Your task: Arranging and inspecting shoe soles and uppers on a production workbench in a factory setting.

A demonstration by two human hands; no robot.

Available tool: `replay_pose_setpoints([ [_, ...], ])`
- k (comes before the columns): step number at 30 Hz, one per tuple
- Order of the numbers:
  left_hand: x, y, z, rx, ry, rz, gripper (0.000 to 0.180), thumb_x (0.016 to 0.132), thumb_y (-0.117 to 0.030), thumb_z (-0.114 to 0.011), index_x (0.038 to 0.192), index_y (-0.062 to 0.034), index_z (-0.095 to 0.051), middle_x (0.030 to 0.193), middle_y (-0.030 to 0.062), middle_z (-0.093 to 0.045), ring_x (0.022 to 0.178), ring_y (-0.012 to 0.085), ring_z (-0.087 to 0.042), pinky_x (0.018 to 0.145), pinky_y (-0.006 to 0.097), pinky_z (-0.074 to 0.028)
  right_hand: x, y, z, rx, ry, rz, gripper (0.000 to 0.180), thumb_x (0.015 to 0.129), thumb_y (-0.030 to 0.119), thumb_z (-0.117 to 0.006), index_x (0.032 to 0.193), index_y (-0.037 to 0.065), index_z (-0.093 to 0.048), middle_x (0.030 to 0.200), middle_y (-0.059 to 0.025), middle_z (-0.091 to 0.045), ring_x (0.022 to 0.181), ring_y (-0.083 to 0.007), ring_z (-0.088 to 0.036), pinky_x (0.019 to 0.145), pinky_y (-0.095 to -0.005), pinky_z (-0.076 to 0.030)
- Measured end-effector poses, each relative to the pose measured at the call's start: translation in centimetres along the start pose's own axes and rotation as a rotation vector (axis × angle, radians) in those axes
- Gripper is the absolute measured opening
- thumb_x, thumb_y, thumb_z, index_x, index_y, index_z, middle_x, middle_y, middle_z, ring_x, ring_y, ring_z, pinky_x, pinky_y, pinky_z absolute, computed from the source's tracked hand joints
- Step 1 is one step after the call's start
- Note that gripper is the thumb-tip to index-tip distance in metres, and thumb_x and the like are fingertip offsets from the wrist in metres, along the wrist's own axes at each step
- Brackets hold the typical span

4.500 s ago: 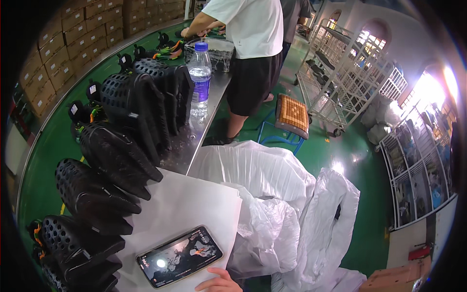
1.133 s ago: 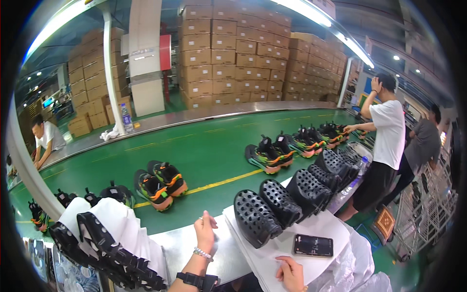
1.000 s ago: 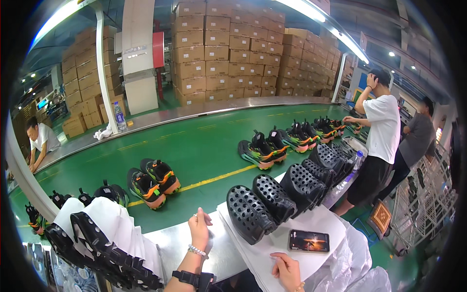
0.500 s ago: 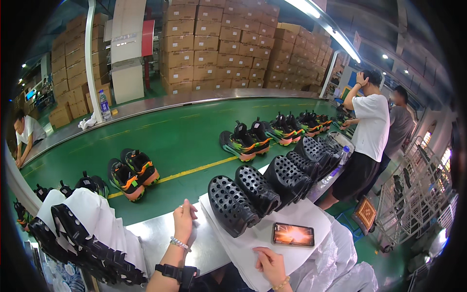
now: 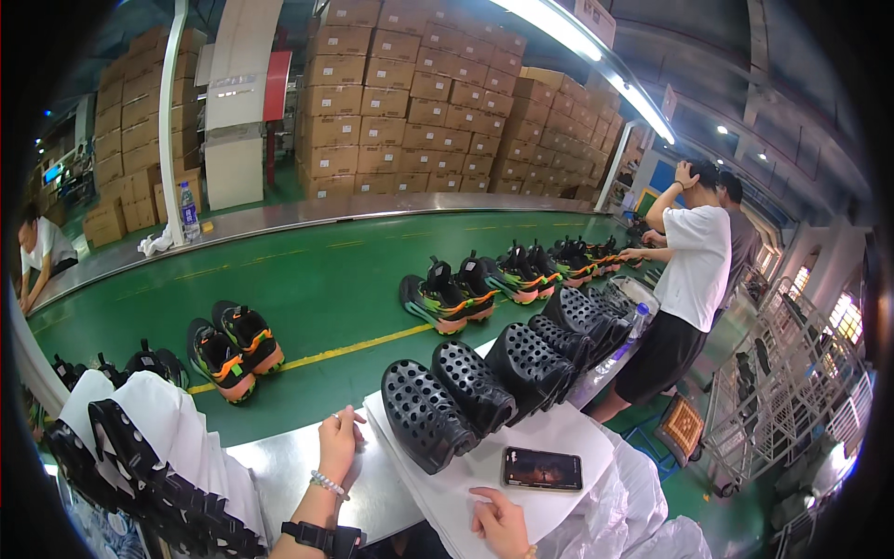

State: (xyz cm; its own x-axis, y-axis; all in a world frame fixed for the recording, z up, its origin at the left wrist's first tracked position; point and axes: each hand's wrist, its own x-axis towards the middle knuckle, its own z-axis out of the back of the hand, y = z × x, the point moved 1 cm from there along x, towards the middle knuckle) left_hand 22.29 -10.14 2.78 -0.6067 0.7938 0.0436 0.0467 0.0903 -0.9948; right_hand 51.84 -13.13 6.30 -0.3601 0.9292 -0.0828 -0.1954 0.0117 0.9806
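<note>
My left hand rests at the metal bench top beside the green belt, empty, its fingers loosely bent and apart. A beaded bracelet and a black watch are on that wrist. My right hand lies on a stack of white paper sheets, just below a phone with a dark picture on its screen. Its index finger is stretched out, the others bend slightly, and nothing shows in them. Beyond the phone stands a row of black shoe-shaped pieces full of round holes.
Black sneakers with orange and green soles stand in pairs along the green belt. White paper-stuffed black footwear stands at left. Crumpled clear plastic lies right. A person in a white shirt stands beyond, near a wire rack.
The view has tilted up a little, so everything sits lower and slightly left. The phone's screen has gone from bright orange to dark. Both hands stay in about the same places.
</note>
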Motion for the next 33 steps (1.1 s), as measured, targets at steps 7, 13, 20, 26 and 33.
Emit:
replay_pose_setpoints([
  [7,0.4,0.3,-0.2,-0.049,-0.028,-0.021,0.041,0.095,-0.03,-0.042,0.074,-0.0007,-0.061,0.051,0.0012,-0.048,0.045,0.009,-0.047,0.044,0.024,-0.042,0.3,0.5,0.2,-0.032,-0.008,0.021,0.022,0.089,0.011,-0.053,0.109,0.006,-0.059,0.056,-0.0013,-0.056,0.049,-0.0043,-0.049,0.047,-0.0203,-0.041],
  [13,0.7,0.8,-0.2,-0.018,-0.037,-0.063,0.037,0.096,-0.026,-0.042,0.073,-0.0008,-0.058,0.051,-0.0003,-0.045,0.042,0.0076,-0.043,0.044,0.025,-0.046,0.4,0.1,0.3,-0.021,0.014,0.004,0.021,0.089,0.01,-0.052,0.108,0.006,-0.06,0.056,-0.0017,-0.056,0.049,-0.0054,-0.049,0.047,-0.021,-0.041],
  [20,0.1,-0.9,-0.2,0.018,-0.018,-0.08,0.03,0.095,-0.023,-0.043,0.081,-0.0007,-0.059,0.055,0.0005,-0.048,0.044,0.0074,-0.044,0.044,0.024,-0.044,0.3,-0.3,0.0,-0.096,0.007,0.075,0.019,0.088,0.012,-0.052,0.104,0.007,-0.062,0.056,-0.0031,-0.057,0.049,-0.0067,-0.051,0.049,-0.0228,-0.042],
  [26,-1.3,-3.2,-1.0,0.145,0.04,-0.387,0.038,0.092,-0.026,-0.047,0.123,-0.0058,-0.046,0.115,0.0115,-0.054,0.109,0.0193,-0.049,0.095,0.034,-0.037,0.1,0.0,0.1,-0.073,-0.003,0.045,0.018,0.088,0.012,-0.052,0.102,0.006,-0.062,0.056,-0.0038,-0.057,0.05,-0.009,-0.054,0.051,-0.0244,-0.044],
  [33,-3.2,-4.0,-4.1,0.053,0.157,-0.692,0.084,0.077,-0.059,-0.059,0.137,-0.0069,-0.03,0.138,0.0148,-0.034,0.123,0.0285,-0.04,0.1,0.042,-0.034,0.5,-0.2,0.5,-0.113,-0.042,0.136,0.017,0.086,0.013,-0.054,0.1,0.007,-0.062,0.057,-0.0061,-0.057,0.052,-0.0128,-0.057,0.052,-0.0254,-0.044],
])
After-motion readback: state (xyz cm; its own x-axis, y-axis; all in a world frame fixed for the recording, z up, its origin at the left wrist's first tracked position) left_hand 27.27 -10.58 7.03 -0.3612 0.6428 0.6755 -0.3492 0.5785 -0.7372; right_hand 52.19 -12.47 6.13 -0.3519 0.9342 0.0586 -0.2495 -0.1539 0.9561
